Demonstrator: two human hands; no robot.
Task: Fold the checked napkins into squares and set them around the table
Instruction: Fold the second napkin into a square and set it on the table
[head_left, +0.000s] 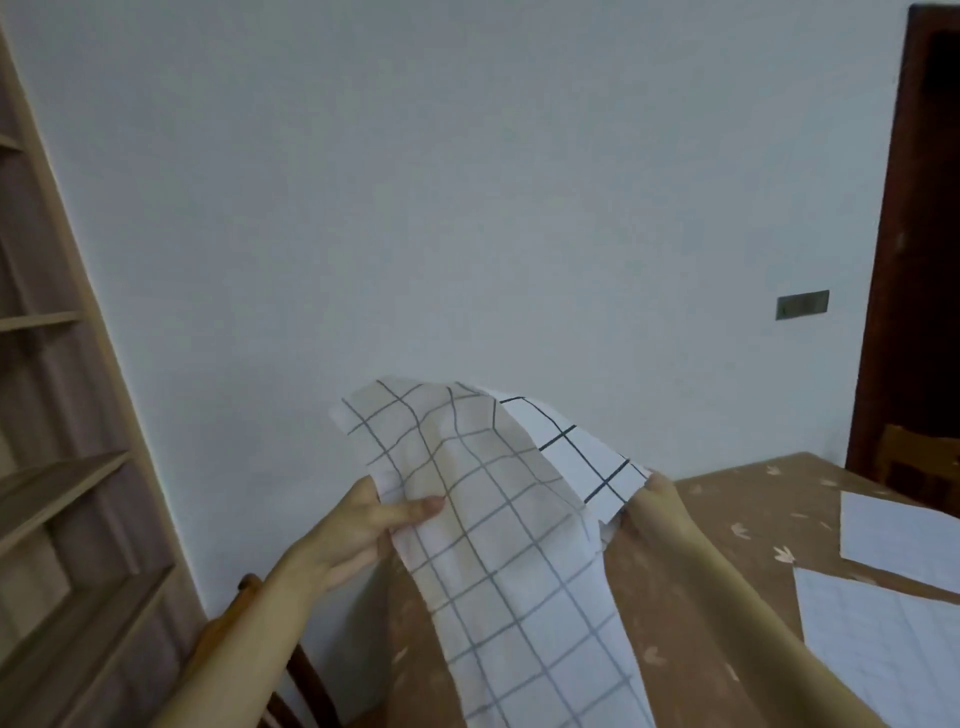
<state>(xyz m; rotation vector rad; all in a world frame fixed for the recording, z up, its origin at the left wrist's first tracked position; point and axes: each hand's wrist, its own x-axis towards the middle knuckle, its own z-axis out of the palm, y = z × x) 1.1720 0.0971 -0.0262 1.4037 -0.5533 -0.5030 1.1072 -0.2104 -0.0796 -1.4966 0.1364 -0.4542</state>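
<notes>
Head: checked napkin (493, 519) (left hand (358, 530), right hand (655, 503))

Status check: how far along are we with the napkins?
Apparently done: a far napkin and a near napkin lie flat at the right of the table. In hand: left hand and right hand hold a third checked napkin up, unfolded and draped. Left: fold it square and place it; other table sides are out of view.
</notes>
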